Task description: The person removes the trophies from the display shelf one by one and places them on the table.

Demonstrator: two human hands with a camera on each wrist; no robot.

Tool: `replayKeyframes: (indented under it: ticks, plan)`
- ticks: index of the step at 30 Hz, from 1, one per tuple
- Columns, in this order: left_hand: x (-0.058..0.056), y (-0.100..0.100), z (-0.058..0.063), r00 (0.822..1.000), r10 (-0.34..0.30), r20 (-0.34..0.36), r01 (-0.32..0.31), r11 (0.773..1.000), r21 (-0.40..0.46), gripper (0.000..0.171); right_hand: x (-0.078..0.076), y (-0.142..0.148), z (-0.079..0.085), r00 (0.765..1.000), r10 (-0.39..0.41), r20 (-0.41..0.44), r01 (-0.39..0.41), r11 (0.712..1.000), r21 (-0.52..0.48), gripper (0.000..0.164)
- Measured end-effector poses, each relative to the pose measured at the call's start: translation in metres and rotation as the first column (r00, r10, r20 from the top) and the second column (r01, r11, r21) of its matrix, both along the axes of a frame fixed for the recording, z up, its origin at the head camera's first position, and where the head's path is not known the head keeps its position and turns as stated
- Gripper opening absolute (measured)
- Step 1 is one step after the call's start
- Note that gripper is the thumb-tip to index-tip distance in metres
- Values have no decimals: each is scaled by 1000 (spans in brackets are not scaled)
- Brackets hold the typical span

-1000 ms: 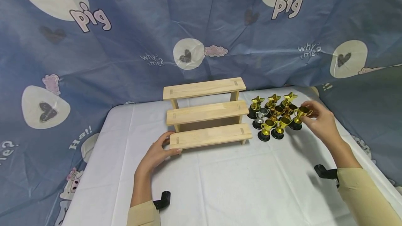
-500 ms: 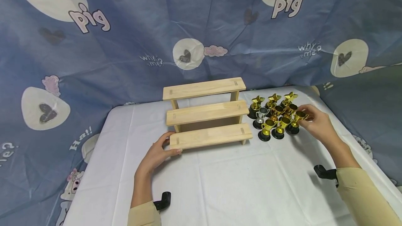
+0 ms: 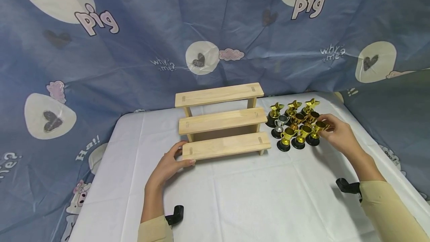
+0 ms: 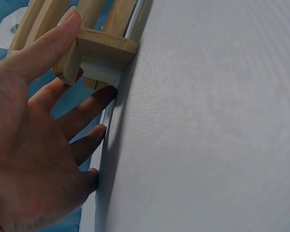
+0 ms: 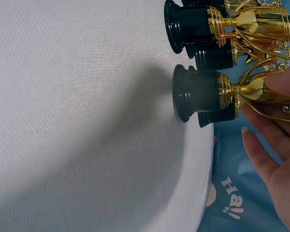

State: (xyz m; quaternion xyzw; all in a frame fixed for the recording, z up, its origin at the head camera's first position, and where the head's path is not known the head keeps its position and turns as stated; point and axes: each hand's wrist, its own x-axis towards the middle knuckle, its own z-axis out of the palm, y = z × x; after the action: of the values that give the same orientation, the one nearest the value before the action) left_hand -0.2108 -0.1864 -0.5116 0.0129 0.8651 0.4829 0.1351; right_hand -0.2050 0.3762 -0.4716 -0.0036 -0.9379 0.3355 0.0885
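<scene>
A three-tier wooden display riser [image 3: 225, 146] stands on the white-covered table. At the left end of its lowest step, my left hand [image 3: 168, 165] pinches the board, thumb along the front edge and index finger behind; the other fingers [image 4: 89, 108] spread out below in the left wrist view. On the right, my right hand [image 3: 340, 133] holds a small gold trophy cup [image 5: 253, 89] by its bowl between thumb and fingers. That cup is upright on its black base, at the right end of the front row, beside another gold trophy cup [image 3: 304, 132].
Several more trophies cluster right of the riser: a gold cup [image 3: 286, 135], a silver cup [image 3: 280, 122], bronze-toned cups [image 3: 296, 119] and star-topped ones [image 3: 274, 111] behind. A blue printed curtain [image 3: 215, 29] hangs behind the white tablecloth [image 3: 235, 197].
My right hand has shifted the gold trophy cup slightly left and toward the front, closer to the cup beside it. My left hand stays on the riser.
</scene>
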Motion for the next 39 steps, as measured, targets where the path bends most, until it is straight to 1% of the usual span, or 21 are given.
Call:
replayKeyframes:
  ticks: [8, 12, 18, 22, 28, 33, 36, 39]
  plan:
    - [1, -2, -2, 1000, 2, -6, -2, 1000, 4, 78, -1, -1, 1, 1000, 13, -7, -13, 1000, 9, 42]
    - [2, -3, -2, 1000, 6, -8, -6, 1000, 0, 78, -1, -1, 1, 999, 37, -8, -37, 999, 6, 42]
    - [3, -4, -3, 1000, 8, -7, -7, 1000, 4, 78, -1, 3, -2, 996, 76, -43, -76, 997, -9, 42]
    - [3, -4, -2, 1000, 4, -11, -3, 1000, 4, 78, 0, 3, -3, 997, 72, -35, -71, 997, 5, 41]
    - [3, -3, -1, 1000, 1, -10, -1, 1000, 2, 79, 1, 3, -4, 997, 77, -12, -77, 997, 0, 49]
    - [2, -2, 0, 1000, 1, -12, -1, 1000, 1, 79, 1, 5, -4, 997, 71, -33, -71, 997, 23, 45]
    - [1, -2, 0, 1000, 1, -7, -1, 1000, 9, 80, 2, 6, -4, 995, 81, -50, -81, 997, 18, 45]
    - [0, -2, -1, 1000, -16, -3, 16, 1000, 10, 80, 4, 7, -5, 994, 91, -64, -90, 996, 16, 47]
